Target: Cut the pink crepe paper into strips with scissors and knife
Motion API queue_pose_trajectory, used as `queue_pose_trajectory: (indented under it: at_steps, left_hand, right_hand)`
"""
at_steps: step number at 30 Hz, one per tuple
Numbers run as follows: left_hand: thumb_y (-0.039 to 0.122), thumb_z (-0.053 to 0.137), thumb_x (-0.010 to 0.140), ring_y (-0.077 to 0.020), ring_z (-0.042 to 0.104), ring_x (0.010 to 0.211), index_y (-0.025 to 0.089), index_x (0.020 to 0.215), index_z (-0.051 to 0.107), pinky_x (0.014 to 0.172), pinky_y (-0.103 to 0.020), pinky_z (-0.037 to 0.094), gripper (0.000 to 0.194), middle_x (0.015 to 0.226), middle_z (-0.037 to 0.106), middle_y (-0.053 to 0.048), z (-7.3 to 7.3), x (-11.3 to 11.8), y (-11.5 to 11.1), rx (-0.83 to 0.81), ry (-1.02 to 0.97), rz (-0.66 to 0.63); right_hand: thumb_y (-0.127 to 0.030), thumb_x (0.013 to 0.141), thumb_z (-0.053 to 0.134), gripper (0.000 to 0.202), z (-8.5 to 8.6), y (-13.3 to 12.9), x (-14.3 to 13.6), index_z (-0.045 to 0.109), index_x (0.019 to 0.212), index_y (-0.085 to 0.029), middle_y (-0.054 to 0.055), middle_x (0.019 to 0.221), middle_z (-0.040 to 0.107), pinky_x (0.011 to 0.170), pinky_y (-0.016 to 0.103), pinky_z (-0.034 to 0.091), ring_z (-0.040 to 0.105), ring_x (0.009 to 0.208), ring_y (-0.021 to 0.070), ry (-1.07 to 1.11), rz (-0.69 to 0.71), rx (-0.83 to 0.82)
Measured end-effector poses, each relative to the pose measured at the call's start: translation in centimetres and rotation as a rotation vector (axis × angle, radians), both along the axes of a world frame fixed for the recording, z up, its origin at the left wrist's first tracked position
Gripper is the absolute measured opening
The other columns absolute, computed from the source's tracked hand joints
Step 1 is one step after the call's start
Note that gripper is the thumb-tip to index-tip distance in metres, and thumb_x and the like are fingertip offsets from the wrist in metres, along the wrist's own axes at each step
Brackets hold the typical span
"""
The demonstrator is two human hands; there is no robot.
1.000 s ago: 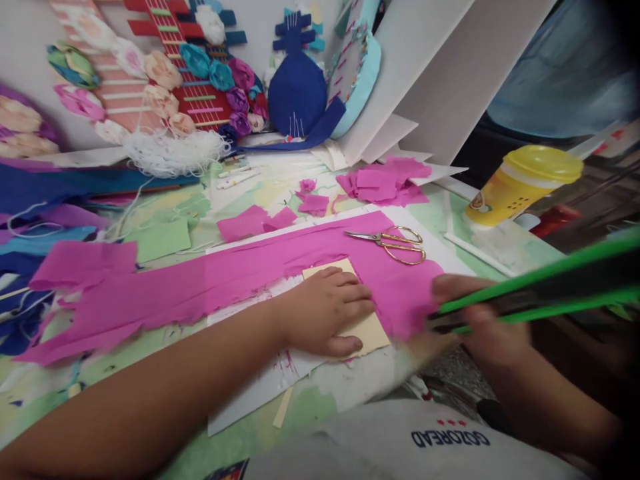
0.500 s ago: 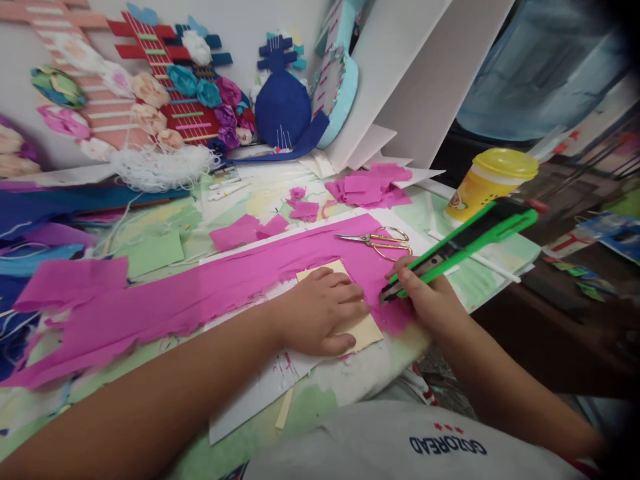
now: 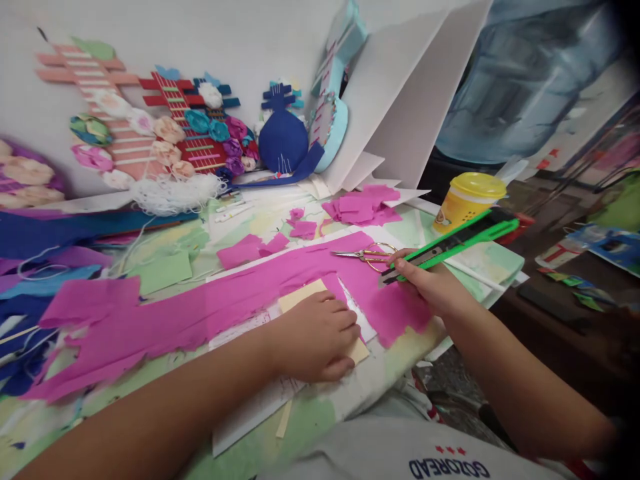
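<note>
My left hand (image 3: 315, 337) lies with spread fingers on a cream card (image 3: 301, 295), pressing it onto the pink crepe paper (image 3: 170, 323). In my right hand (image 3: 425, 283) is a green box cutter (image 3: 453, 245), its blade end pointing down to the left just above the pink paper. A strip of white paper (image 3: 356, 308) shows between the card and the pink piece (image 3: 395, 312) on the right. Gold-handled scissors (image 3: 357, 254) lie on the pink paper beyond my hands. The card's middle is hidden under my left hand.
Pink scraps (image 3: 365, 205) lie at the back of the table, near a yellow lidded cup (image 3: 467, 200). Paper-flower instrument models (image 3: 284, 141) lean against the wall. A green paper piece (image 3: 161, 272) and white string (image 3: 175, 193) lie to the left.
A gap showing white paper has appeared between the card and the right-hand pink piece. The box cutter has lifted slightly from the card's edge. The camera view has shifted a little.
</note>
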State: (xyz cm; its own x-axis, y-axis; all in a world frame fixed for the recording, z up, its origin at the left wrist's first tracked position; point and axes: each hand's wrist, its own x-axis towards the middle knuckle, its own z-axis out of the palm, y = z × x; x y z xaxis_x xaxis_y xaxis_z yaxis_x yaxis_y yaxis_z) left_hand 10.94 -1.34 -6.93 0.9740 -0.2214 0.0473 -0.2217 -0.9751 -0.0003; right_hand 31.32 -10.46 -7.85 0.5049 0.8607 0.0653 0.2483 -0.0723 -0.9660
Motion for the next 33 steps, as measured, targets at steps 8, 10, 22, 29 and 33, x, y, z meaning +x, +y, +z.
queue_pose_trajectory:
  at_steps: [8,10,22,29,33]
  left_hand:
    - [0.040,0.043,0.081,-0.0203,0.050,0.076,0.018,0.093,0.053,0.070,-0.033,0.036,0.027,0.087,0.056,-0.007,1.8,-1.1,-1.0,0.073,0.081,0.096]
    - [0.042,0.046,0.079,-0.0214,0.049,0.079,0.017,0.092,0.053,0.071,-0.034,0.036,0.029,0.089,0.055,-0.008,1.6,-2.0,-1.4,0.065,0.100,0.132]
    - [0.044,0.041,0.082,-0.0249,0.050,0.090,0.011,0.102,0.056,0.081,-0.037,0.037,0.041,0.096,0.056,-0.012,0.9,-3.2,-0.7,0.035,0.017,0.453]
    - [0.061,0.023,0.082,-0.0373,0.018,0.125,0.002,0.134,0.021,0.098,-0.050,0.018,0.079,0.137,0.019,-0.025,-1.0,-0.4,-2.9,-0.093,0.199,0.571]
    - [0.061,0.017,0.083,-0.0358,0.002,0.128,0.000,0.134,0.015,0.100,-0.051,0.012,0.080,0.139,0.008,-0.024,-1.3,0.8,-4.3,-0.176,0.198,0.671]
  right_hand:
    - [-0.048,0.070,0.054,0.037,4.1,6.3,-1.2,0.056,0.090,-0.017,-0.005,0.049,0.047,0.038,0.019,0.031,0.037,0.038,0.0052,-0.193,0.409,0.044]
    - [-0.047,0.072,0.053,0.042,3.8,8.9,-1.8,0.052,0.103,-0.018,-0.006,0.049,0.048,0.039,0.019,0.033,0.041,0.039,0.0069,-0.254,0.505,0.012]
    - [-0.029,0.076,0.053,0.042,-1.7,16.3,-6.0,0.047,0.116,-0.018,0.007,0.096,0.061,0.069,0.023,0.044,0.059,0.078,0.0141,-0.723,0.815,0.192]
    - [-0.044,0.069,0.059,0.061,-2.5,16.9,-5.0,0.044,0.120,-0.015,0.012,0.099,0.058,0.075,0.030,0.041,0.055,0.088,0.0224,-0.954,0.698,0.122]
    - [-0.048,0.071,0.056,0.062,-2.6,17.6,-5.0,0.043,0.121,-0.014,0.012,0.096,0.059,0.074,0.031,0.040,0.056,0.086,0.0225,-1.044,0.681,0.098]
